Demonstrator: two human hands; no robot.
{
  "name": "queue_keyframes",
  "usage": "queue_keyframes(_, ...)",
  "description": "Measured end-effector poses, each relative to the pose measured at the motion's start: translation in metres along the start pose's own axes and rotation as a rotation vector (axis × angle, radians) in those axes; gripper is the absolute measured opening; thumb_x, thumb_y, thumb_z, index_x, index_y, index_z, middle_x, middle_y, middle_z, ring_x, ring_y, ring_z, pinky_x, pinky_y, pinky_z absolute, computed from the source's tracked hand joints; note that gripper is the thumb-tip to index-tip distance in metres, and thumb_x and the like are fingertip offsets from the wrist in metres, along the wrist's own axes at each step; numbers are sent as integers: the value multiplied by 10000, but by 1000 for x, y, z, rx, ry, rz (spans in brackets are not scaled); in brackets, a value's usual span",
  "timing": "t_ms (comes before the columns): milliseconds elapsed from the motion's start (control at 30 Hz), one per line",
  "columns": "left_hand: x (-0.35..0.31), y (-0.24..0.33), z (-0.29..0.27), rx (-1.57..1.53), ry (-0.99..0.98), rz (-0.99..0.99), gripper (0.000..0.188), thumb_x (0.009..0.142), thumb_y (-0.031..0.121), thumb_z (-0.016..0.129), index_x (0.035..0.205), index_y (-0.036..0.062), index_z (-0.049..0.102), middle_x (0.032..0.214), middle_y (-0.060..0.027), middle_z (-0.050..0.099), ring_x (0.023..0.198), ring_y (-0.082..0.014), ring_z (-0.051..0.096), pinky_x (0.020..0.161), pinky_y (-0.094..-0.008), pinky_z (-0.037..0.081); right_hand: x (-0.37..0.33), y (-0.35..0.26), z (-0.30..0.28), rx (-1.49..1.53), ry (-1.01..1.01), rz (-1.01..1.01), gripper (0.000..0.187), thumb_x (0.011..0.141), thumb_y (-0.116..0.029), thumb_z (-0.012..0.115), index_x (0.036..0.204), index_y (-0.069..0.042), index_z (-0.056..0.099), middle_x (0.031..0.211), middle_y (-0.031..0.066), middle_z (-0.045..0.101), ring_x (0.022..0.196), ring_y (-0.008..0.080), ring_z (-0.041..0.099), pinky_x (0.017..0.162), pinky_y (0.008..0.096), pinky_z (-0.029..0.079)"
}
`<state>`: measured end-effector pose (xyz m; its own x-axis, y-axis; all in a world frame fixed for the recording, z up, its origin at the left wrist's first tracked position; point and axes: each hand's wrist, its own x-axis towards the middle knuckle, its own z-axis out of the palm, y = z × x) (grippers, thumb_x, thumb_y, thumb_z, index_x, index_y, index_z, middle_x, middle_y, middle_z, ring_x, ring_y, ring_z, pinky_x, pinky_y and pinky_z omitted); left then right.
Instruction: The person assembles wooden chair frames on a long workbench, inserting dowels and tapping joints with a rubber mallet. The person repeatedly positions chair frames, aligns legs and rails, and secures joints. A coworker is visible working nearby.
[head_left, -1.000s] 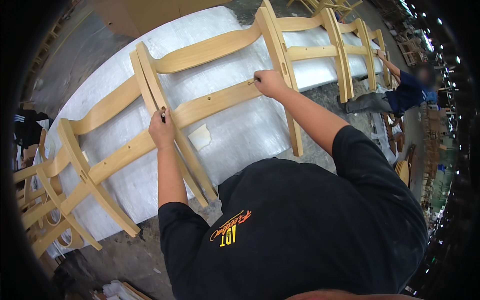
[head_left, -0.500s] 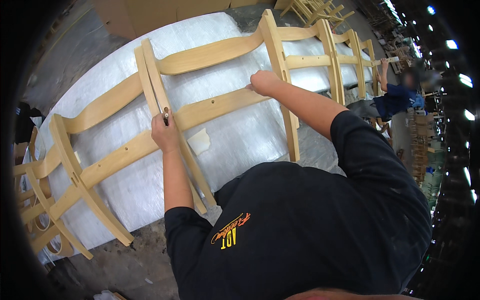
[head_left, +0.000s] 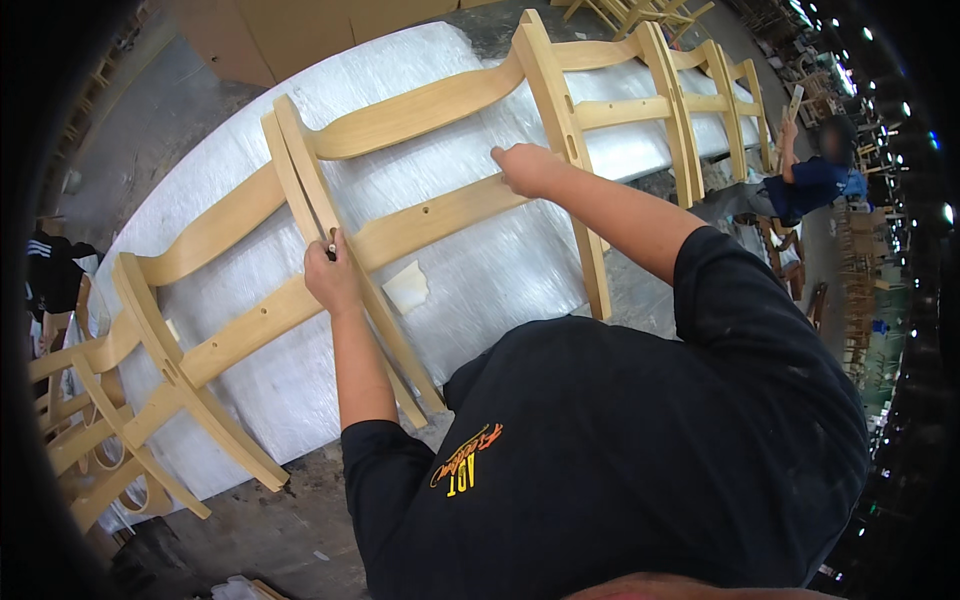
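Pale wooden chair-back frames lie in a row across a table wrapped in clear plastic film. My left hand point(head_left: 333, 275) is closed at a pair of side-by-side posts point(head_left: 297, 165), pinching something small and dark that I cannot make out. From these posts a flat lower rail point(head_left: 430, 215) with a small hole runs right to another post point(head_left: 548, 90). Over that rail's right end is my right hand point(head_left: 535, 172), fingers curled and one digit sticking out to the left. Whatever lies inside its fingers is hidden. A curved top rail point(head_left: 420, 112) spans the far side.
Torn, pale paper-like scrap point(head_left: 407, 287) lies on the plastic-covered table point(head_left: 500, 270). More frames point(head_left: 150, 320) continue left and right. Large cardboard point(head_left: 290, 40) stands behind. At right, a person in a dark shirt point(head_left: 805, 190) holds a pale strip; another dark-clothed person point(head_left: 55, 270) is at far left.
My view has shifted slightly. My right hand stays by the rail's end, one digit now stretched left. My left hand keeps its place at the posts. The person at right has raised the strip.
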<state>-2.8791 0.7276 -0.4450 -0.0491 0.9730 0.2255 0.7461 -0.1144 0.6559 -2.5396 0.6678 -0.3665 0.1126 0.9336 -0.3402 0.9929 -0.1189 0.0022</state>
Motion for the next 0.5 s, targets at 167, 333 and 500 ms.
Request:
queue_keyframes(167,1,20,2,-359,16,-203,190,925,191,728,943,6,690,750,-62,609,663,-170,569,635,-318,486,4,14,-1,40,-54,2,370,936,-388,649,931,-21,692,977,193,720,950,372,700,800,484,564)
queue_keyframes(333,-13,60,-1,-388,-68,31,129,902,134,732,989,41,711,765,-69,631,671,-179,591,645,-312,501,-19,14,-20,361,215,-68,408,912,-430,667,903,-25,712,924,189,727,902,367,701,768,465,554)
queue_keyframes(500,-66,193,48,-326,-741,97,173,874,154,734,989,38,675,812,-184,700,740,-343,693,666,-404,531,-63,43,-9,984,-2,-246,408,837,-432,760,892,-29,731,835,156,709,789,329,674,735,424,524)
